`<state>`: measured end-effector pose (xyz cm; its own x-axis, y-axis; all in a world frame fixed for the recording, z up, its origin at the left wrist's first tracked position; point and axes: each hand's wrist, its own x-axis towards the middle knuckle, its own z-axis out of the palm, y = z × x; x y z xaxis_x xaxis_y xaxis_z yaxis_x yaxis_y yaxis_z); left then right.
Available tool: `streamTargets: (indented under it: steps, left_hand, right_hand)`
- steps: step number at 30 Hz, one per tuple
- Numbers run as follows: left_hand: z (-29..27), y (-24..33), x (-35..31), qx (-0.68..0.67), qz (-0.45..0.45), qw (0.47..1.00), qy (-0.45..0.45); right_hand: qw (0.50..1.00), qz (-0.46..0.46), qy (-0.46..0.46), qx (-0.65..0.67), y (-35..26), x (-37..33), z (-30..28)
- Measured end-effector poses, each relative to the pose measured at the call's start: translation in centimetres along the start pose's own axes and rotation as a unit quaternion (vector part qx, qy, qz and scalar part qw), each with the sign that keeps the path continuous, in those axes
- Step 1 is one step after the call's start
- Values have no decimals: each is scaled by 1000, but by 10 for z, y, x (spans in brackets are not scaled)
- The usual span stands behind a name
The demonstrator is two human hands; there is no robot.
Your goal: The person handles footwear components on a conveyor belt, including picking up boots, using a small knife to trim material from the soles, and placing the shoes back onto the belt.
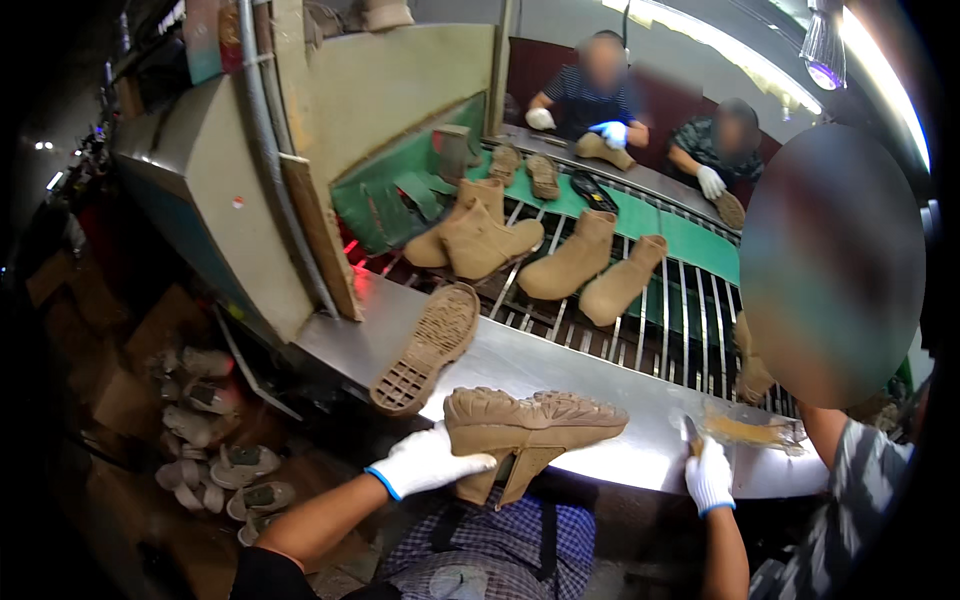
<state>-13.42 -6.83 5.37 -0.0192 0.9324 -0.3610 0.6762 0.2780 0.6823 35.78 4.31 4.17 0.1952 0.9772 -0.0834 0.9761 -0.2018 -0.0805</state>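
My left hand [430, 462], in a white glove with a blue cuff, grips a tan boot [535, 418] turned upside down. Its chunky sole faces up and the upper hangs below, partly behind my fingers. My right hand [711, 478], gloved the same way, is closed on a small brush [692, 436], whose tip points away from me. The brush is just left of a yellowish glue smear [755, 430] on the metal ledge. A loose tan sole [428, 345], tread up, lies at the ledge's left end, just beyond my left hand.
Past the metal ledge [600, 385], several tan boots stand on a slatted roller conveyor [690, 330] beside a beige machine housing [400, 90]. Two co-workers handle footwear across it; another person's arm [828, 432] reaches in at right. Shoes [245, 465] lie piled at lower left.
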Motion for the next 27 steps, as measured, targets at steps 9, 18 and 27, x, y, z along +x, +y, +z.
streamTargets:
  steps: [9, 18, 27]
  left_hand:
    - [43, 34, 26, 42, 83, 995, 30]
    - [26, 60, 80, 74, 287, 955, 7]
    - [37, 52, 89, 36, 291, 955, 34]
  right_hand:
    - [926, -336, -132, 114, -135, -76, -106]
    - [935, -294, -180, -85, -146, -47, -124]
    - [943, -310, -120, -9, -148, -47, -98]
